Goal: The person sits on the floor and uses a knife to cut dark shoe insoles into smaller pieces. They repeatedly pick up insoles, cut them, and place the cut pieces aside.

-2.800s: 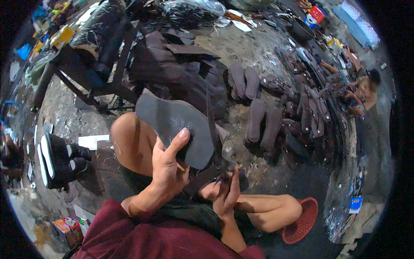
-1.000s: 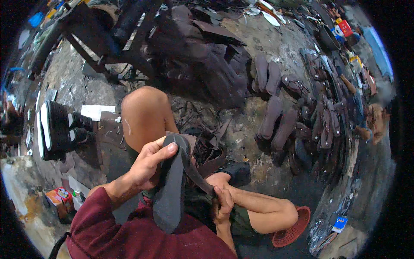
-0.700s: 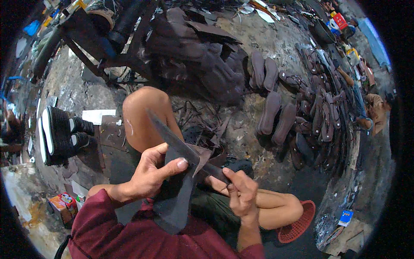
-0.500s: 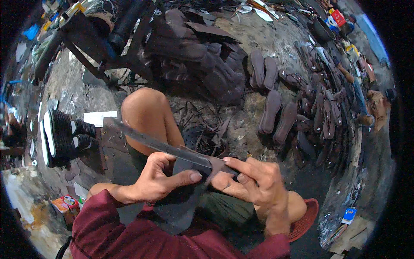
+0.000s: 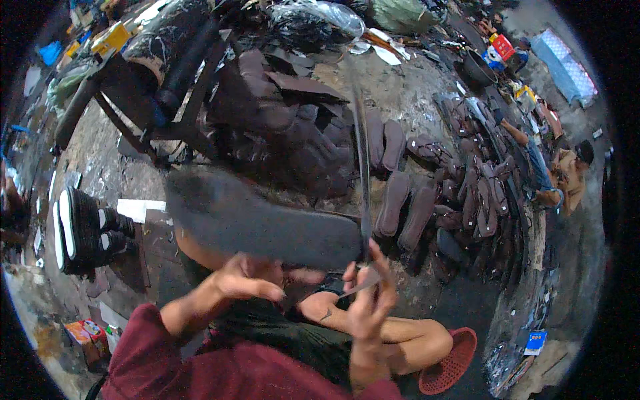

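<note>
A dark grey, foot-shaped sole [image 5: 280, 233], smeared by motion at its left end, lies across the space above my lap. My left hand [image 5: 250, 281] is at its lower edge, fingers curled against it and partly hidden, thumb showing below. Upright in my right hand [image 5: 367, 300] is a knife with a long, narrow blade [image 5: 363, 167]. The blade crosses the sole's right end, and my right fingers close around the knife's lower part. A pale, thin scrap [image 5: 363, 283] shows by these fingers.
Brown soles [image 5: 393, 203] and finished-looking sandals [image 5: 483, 187] cover the floor at right. Ahead is a dark brown pile of soles [image 5: 287, 133] beside a black metal stand [image 5: 133, 100]. Black sandals with white edges [image 5: 80, 230] stand at left. Another person [image 5: 567, 177] sits far right.
The sole has swung up from below my left hand to lie across in front of it. The knife has turned from slanting left to upright, and my right hand has moved left.
</note>
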Motion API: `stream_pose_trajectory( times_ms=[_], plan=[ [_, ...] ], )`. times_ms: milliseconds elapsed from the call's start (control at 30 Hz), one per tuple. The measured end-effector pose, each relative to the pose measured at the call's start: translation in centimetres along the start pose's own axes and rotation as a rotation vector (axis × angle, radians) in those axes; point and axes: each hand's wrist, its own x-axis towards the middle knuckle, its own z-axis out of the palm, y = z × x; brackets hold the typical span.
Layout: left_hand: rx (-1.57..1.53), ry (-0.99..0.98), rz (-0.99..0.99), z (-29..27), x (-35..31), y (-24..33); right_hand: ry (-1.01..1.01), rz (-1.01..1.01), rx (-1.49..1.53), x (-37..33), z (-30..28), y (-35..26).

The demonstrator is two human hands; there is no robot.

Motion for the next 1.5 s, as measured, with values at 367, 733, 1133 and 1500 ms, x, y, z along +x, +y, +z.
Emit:
stream_pose_trajectory(
  times_ms=[367, 733, 1133, 1500],
  plan=[
    [-0.127, 0.325, 0.018, 3.1, 3.5, 0.3, 0.043, -0.173, -0.335, -9.2, -0.5, 9.1],
    [-0.017, 0.375, -0.074, -1.2, -1.3, -1.3, -0.283, -0.022, -0.519, -7.8, -3.4, 1.9],
    [-0.051, 0.526, -0.03, -1.2, -3.0, -1.1, -0.376, -0.035, -0.253, -4.5, 1.9, 4.3],
    [0.058, 0.461, -0.079, -1.3, -2.9, -1.9, -0.33, 0.063, -0.369, -7.2, 2.3, 9.8]
  ],
)
